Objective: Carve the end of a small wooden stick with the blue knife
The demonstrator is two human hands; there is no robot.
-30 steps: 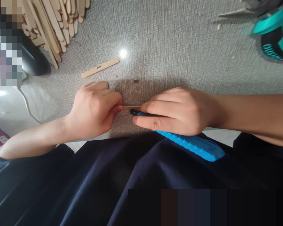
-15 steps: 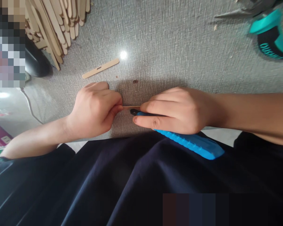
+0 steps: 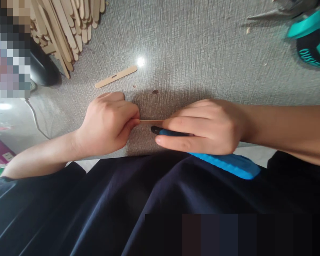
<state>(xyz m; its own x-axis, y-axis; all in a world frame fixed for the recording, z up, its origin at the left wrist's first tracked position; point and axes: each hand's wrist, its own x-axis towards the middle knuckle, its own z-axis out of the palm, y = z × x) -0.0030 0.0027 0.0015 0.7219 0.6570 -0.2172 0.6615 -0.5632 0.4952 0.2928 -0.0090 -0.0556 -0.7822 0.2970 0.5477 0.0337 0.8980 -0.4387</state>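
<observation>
Between my two hands runs a thin wooden craft stick [image 3: 150, 121], seen edge-on. My left hand [image 3: 108, 122] is closed, pinching the stick's left end between thumb and finger. My right hand [image 3: 206, 124] wraps round a blue-handled utility knife [image 3: 230, 166] whose black tip points left, just below the stick. The fingers of that hand also reach the stick's right end, which they hide. No blade can be made out. Above my left hand, another craft stick [image 3: 126, 72] with a small slot in its middle lies flat on the textured grey table [image 3: 192, 53].
A pile of craft sticks [image 3: 69, 32] lies at the upper left, beside a rounded black object [image 3: 46, 73]. A white cable [image 3: 35, 115] and a purple box [image 3: 0, 147] are at the left edge. Pointed-jaw pliers [image 3: 312, 35] with teal-and-black handles lie at the upper right.
My right hand and the knife have shifted slightly right, so a bit more of the stick shows. My left hand keeps its pinch. The whole view has moved a little.
</observation>
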